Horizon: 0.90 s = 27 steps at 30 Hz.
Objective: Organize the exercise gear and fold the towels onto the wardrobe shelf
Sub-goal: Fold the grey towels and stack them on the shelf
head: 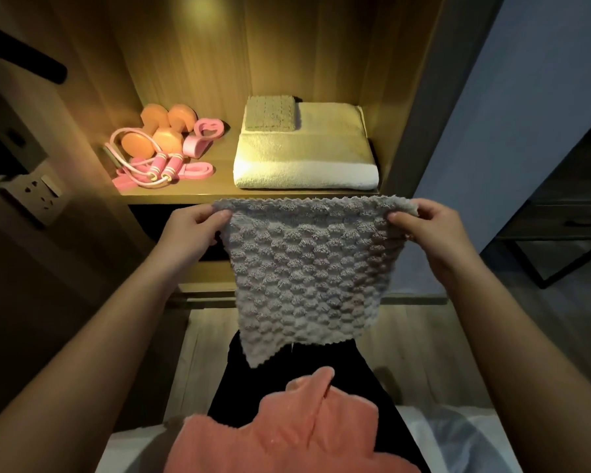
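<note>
– holding a bobbly grey towel [307,268] up by its top edge, with both hands. the left hand [193,227] pinches the left corner between thumb and curled fingers, and the right hand [427,230] pinches the right corner the same way.
– where does it hang?
– spread open in the air in front of the wardrobe shelf [219,192], its top edge just below the shelf's front lip and one lower corner pointing down.
– and on the shelf?
– on the right is a folded white towel [304,162], with a small folded beige cloth [270,114] lying on its back left corner. on the left are orange dumbbells [157,131], a pink skipping rope [164,167] with its two handles side by side at the front, a flat pink resistance band [197,170] just beside them, and a pink loop-shaped trainer [203,134] touching the dumbbells.
– anything lower down?
– a salmon-pink towel [287,428] lies crumpled at the bottom of the view, below the grey one and apart from it. a wall socket [40,192] sits on the panel to the left.
</note>
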### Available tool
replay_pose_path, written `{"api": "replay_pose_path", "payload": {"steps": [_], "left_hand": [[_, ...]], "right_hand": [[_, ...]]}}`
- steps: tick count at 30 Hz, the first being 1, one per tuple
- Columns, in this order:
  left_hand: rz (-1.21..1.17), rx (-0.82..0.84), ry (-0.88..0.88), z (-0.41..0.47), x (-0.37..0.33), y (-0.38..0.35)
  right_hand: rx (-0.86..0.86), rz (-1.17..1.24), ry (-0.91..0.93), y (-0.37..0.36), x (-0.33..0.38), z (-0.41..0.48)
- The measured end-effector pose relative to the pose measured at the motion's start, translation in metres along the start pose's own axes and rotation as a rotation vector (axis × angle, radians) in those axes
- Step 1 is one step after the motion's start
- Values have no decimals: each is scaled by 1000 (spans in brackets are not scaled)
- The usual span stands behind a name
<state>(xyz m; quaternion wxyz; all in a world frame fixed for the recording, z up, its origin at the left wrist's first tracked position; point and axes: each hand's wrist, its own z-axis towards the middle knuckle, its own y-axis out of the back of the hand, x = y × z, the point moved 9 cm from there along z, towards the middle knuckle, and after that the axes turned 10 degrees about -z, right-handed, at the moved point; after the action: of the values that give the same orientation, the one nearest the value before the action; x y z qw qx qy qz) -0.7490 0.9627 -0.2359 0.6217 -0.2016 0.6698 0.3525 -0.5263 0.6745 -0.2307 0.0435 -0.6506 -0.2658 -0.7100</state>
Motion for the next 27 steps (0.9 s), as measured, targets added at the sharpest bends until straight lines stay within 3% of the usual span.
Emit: {"api": "replay_pose_path", "payload": {"steps": [4,9,14,18,22,27], "left_hand": [[86,-55,16,47,-3,0],[-149,-15,169,96,17,-25],[-433,-1,270,150,33,-51],[-522,-42,235,198,33,-64],[-582,-149,176,243,32,-72],[-512,-337,237,286,64,-83]], "right_hand": [[-37,-31,-34,-8,-5,42],[-56,-42,-82,-26,-23,97],[-7,164,-126,-61,-31,156],[-40,373,-178,-81,-32,204],[-100,476,-194,-98,-28,254],[-187,419,-252,-125,-41,292]]}}
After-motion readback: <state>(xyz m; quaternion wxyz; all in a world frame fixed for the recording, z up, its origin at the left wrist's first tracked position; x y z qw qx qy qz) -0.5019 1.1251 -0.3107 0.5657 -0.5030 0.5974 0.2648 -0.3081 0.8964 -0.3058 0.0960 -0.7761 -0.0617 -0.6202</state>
